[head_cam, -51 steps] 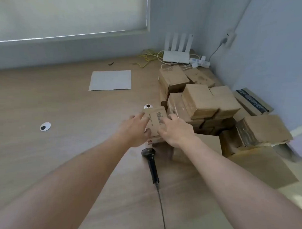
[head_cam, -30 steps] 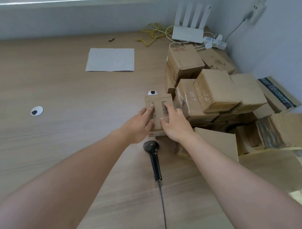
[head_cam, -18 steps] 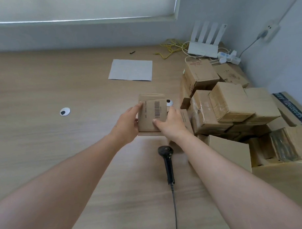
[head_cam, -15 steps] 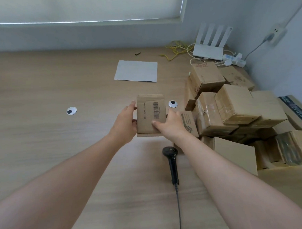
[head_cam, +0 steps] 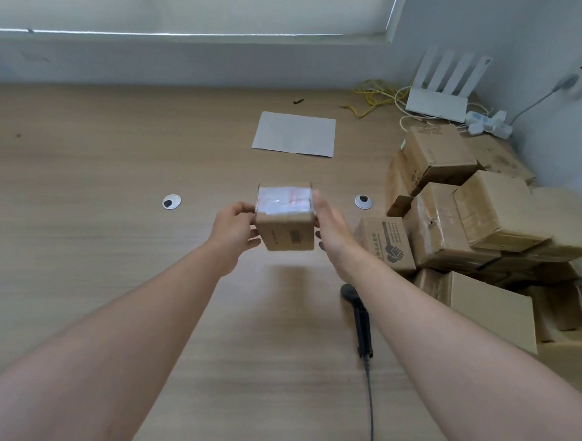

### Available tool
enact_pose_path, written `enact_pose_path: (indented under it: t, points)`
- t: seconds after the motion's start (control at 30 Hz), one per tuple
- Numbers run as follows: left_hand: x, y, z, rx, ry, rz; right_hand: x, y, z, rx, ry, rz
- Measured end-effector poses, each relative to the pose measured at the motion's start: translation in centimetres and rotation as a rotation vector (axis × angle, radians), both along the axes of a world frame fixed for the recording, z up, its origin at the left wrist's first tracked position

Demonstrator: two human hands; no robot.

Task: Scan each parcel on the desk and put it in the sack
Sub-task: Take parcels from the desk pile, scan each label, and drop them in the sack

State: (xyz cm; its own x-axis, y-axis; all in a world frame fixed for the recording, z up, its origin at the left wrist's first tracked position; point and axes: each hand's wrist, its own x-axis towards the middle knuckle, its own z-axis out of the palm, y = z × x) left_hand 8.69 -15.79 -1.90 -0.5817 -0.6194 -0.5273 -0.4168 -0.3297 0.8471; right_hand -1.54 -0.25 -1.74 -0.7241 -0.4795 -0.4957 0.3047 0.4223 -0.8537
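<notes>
Both hands hold the small parcel [head_cam: 285, 216] above the desk [head_cam: 84, 246] middle: left hand [head_cam: 233, 228] grips one side, right hand [head_cam: 329, 221] presses flat. The scanner [head_cam: 360, 318] lies nearer the right hand, toward the near edge.

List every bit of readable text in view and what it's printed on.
None can be read.
Held parcel: white label and side barcode, blurred.
Parcel with handshake print: rows of small print, too small.
Top box of the pile: red marking, illegible.
</notes>
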Motion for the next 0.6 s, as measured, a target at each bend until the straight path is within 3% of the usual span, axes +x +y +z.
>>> enact_pose_path:
  t: [0.1,0.3,0.6]
  points:
    - [-0.3,-0.3,0.2,0.075,-0.017,0.070,0.6,0.2,-0.7,0.070,0.038,0.017]
    - [0.5,0.0,-1.7,0.067,-0.099,0.060,1.1,0.4,-3.1,-0.002,-0.016,0.043]
    - [1.4,2.2,-4.0,0.174,-0.110,-0.070,2.0,2.2,-4.9,-0.036,-0.073,0.024]
